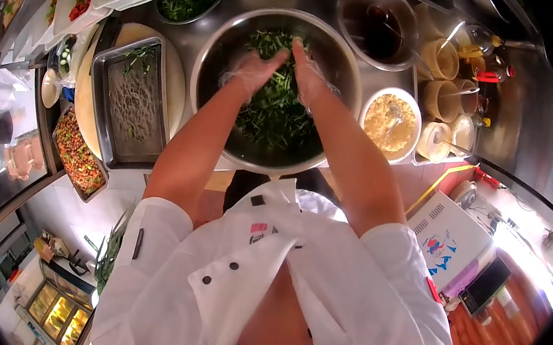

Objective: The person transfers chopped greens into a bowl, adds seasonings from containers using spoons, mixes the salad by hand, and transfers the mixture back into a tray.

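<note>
A large steel mixing bowl (203,106) holds chopped leafy greens (272,124). Both hands are inside it, in clear plastic gloves. My left hand (255,73) is at the left of the greens, its fingers stretched toward the middle. Facing it from the right, my right hand (308,77) has its fingers extended toward the far side of the bowl. Greens lie between the two hands and below them; neither hand shows a closed grip. Some fingertips are hard to make out against the leaves.
To the left, a steel tray (138,99) with a few green scraps sits on a round board (176,86). A bowl of dark liquid (379,34) and a white bowl of chopped pale food (390,123) stand at right. Sauce tubs (440,99) line the right edge.
</note>
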Available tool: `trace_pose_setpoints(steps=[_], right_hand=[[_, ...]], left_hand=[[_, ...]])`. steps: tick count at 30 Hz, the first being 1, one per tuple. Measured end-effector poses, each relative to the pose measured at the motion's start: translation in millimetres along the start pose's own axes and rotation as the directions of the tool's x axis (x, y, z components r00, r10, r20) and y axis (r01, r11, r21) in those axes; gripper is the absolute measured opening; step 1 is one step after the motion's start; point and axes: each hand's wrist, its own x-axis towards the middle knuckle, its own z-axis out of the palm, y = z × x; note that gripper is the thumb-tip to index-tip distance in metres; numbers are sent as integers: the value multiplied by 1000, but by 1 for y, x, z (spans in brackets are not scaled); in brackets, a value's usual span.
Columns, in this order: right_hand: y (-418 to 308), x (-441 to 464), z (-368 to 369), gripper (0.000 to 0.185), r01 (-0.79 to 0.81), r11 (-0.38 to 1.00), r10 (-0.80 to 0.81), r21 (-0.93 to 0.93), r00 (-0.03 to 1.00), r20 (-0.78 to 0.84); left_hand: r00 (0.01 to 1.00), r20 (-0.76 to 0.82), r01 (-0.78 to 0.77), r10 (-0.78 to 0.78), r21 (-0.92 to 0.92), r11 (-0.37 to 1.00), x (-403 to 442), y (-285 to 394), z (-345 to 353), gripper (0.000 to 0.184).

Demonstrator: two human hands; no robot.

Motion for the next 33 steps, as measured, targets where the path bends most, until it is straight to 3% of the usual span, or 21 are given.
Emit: trace_pose_setpoints(steps=[3, 5, 7, 8, 9, 11, 12, 13, 14, 15, 16, 17, 19, 20, 21, 23, 25, 27, 28, 31, 33], right_hand=[[4, -29, -18, 94, 41, 999, -38, -28, 995, 92], [52, 2, -26, 96, 173, 967, -207, 189, 962, 179], [71, -18, -37, 100, 189, 909, -199, 372, 980, -12], [63, -43, -38, 97, -48, 759, -59, 649, 988, 142], [96, -12, -14, 96, -29, 813, -14, 581, 998, 69], [87, -28, 22, 99, 153, 901, -185, 406, 982, 39], [79, -23, 23, 99, -22, 954, -37, 298, 981, 189], [79, -33, 18, 99, -27, 953, -30, 303, 983, 182], [69, -50, 6, 98, -2, 962, -70, 273, 965, 253], [54, -71, -7, 97, 29, 970, -111, 243, 938, 329], [31, -104, -23, 94, 73, 983, -125, 167, 937, 327], [40, -97, -22, 94, 74, 983, -126, 166, 935, 332], [60, -81, -16, 90, 192, 951, -209, 242, 977, 45], [63, -82, -11, 80, 44, 891, -27, 451, 999, -44], [68, -81, -1, 80, 46, 890, -30, 453, 999, -43], [96, -61, 36, 71, -195, 676, -17, 711, 960, 280], [107, -55, 54, 67, -276, 592, -67, 757, 919, 388], [77, -89, 35, 71, -138, 723, -131, 677, 935, 330], [55, -114, 11, 77, -135, 893, 29, 429, 969, 246], [35, -128, -34, 88, 124, 986, -117, -115, 991, 72], [55, -70, -41, 89, 192, 981, -192, -6, 980, -41]], left_hand=[[991, 45, -107, 126, -303, 947, 2, -28, -2, 109], [997, 26, -61, 76, -380, 923, -17, -37, 5, 110], [1000, 5, 29, -30, -529, 848, -53, -49, 13, 112], [996, 2, 69, -85, -600, 797, -67, -55, 17, 113], [989, 8, 113, -145, -667, 737, -73, -60, 21, 114], [970, -52, 210, -236, -300, 931, -61, -48, 50, 111], [980, -65, 180, -188, -111, 977, -56, -41, 55, 111], [981, -56, 177, -184, -105, 979, -59, -44, 52, 111], [998, 53, 60, -46, -301, 952, -58, -48, 45, 104], [986, 125, -33, 109, -497, 867, -58, -50, 38, 97], [961, 235, 51, 149, -673, 738, -83, -34, 14, 74], [962, 231, 51, 145, -674, 737, -93, -38, 5, 74], [964, 243, 165, 105, -862, 479, -108, -51, -9, 64], [954, 300, 282, 14, -910, 304, -113, -57, -5, 53], [955, 297, 279, 14, -911, 305, -109, -63, 6, 53], [891, 453, 452, -2, -888, 81, -92, -79, 49, 45], [932, 357, 362, -62, -909, 207, -76, -64, 70, 43], [913, 396, 362, 98, -896, 256, -70, -61, 53, 46], [916, 382, 338, 122, -900, 276, -85, -53, 36, 48], [940, 308, 258, 146, -923, 284, -105, -47, -13, 56], [979, 197, 202, -48, -924, 325, -108, -52, -27, 66]])
